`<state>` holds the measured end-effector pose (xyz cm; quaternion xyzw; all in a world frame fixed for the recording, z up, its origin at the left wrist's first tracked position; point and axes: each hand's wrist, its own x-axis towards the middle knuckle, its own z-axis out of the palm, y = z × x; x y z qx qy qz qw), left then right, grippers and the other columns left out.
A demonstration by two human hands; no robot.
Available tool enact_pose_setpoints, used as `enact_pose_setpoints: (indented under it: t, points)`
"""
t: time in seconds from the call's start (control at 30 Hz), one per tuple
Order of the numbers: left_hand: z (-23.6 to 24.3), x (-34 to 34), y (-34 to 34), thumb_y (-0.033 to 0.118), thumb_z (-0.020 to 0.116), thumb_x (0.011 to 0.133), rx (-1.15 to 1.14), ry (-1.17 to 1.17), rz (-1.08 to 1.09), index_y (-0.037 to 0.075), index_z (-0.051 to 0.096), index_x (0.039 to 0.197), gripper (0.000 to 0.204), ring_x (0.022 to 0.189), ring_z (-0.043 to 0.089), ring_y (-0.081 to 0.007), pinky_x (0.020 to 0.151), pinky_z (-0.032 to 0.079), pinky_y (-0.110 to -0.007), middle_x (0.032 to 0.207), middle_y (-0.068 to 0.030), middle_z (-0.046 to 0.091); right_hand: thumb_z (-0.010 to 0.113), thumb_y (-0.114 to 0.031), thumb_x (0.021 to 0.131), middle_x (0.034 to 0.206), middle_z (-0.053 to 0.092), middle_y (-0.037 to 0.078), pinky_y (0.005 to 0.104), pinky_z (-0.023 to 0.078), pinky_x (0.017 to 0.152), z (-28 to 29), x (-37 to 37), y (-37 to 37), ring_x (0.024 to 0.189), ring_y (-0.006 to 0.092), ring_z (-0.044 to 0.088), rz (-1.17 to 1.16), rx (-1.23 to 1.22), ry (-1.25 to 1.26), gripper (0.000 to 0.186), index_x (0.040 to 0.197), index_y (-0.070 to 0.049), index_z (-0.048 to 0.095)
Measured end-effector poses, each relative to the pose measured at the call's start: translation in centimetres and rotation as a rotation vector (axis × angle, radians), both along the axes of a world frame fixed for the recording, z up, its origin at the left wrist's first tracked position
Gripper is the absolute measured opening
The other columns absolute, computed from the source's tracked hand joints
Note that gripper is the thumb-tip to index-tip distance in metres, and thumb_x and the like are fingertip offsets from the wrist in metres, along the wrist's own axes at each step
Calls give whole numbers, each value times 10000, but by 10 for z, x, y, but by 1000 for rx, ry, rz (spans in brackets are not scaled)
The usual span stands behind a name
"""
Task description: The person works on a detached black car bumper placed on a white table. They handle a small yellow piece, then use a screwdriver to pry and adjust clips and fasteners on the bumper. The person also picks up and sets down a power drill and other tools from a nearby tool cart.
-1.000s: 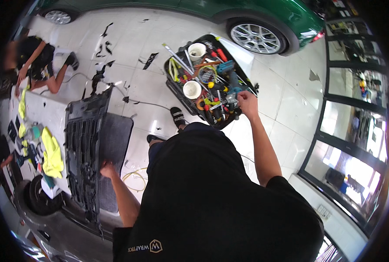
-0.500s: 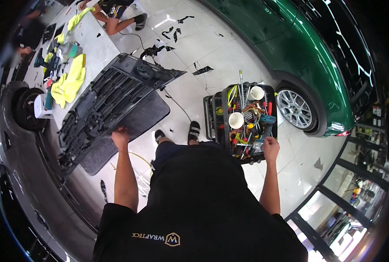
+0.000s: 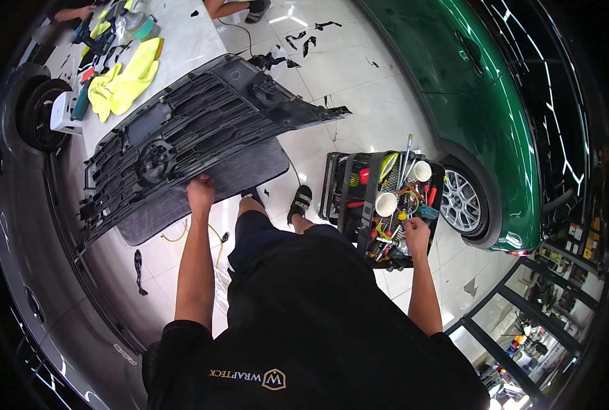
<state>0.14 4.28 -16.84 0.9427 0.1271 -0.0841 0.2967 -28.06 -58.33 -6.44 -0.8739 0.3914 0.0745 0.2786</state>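
My left hand (image 3: 200, 193) is closed at the near edge of a large black car grille (image 3: 157, 162), its fingertips hidden against the plastic. The grille leans between the white table and a dark grey padded mat (image 3: 212, 188), its pointed end reaching right. Over the near right part of a black tool cart (image 3: 349, 198), my right hand (image 3: 418, 236) is held with curled fingers; whatever they may hold is too small to tell. Screwdrivers and other hand tools lie jumbled in the cart, around a white paper cup (image 3: 385, 203) and a second cup (image 3: 422, 171).
A green car (image 3: 454, 89) stands at the right, its silver wheel (image 3: 460, 199) close to the cart. A grey car (image 3: 28, 212) borders the left. Yellow cloths (image 3: 127, 82) and a spray bottle (image 3: 140, 27) lie on the white table (image 3: 188, 44). Black scraps (image 3: 309, 45) litter the floor.
My view has shifted and turned. The grille, with my left hand at its edge, has moved a little to the right over the mat. My right hand stays over the cart, fingers curled.
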Motion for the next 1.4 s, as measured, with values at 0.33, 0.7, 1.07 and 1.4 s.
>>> enact_pose_setpoints:
  t: [0.33,0.7,1.07,1.4]
  points:
    - [-14,1,21,128,785,886,-297,31,1,-24,747,1049,226,820,762,-254,774,572,-383,936,-172,784,642,-127,970,756,683,57,269,491,475,7,-18,55,580,125,650,-451,270,48,159,1004,19,698]
    - [-12,13,38,559,548,1017,67,529,-321,112,686,1354,577,1197,650,-464,1051,498,-501,1350,-227,673,683,-120,935,868,737,96,295,541,592,49,29,193,684,166,688,-318,213,94,245,1116,40,724]
    - [-19,-3,52,547,600,1012,-69,299,-461,125,666,1385,567,1358,566,-391,1121,448,-471,1443,-165,639,686,-235,963,1426,538,236,524,418,1106,145,339,231,1343,429,495,656,-271,-94,468,1373,-30,591]
    - [-44,-19,39,323,711,939,-161,79,-227,132,690,1346,450,1348,571,-377,1150,445,-455,1423,-130,652,630,-291,1024,1252,661,215,490,484,1013,140,420,217,1161,416,623,852,-94,-120,380,1294,-26,652]
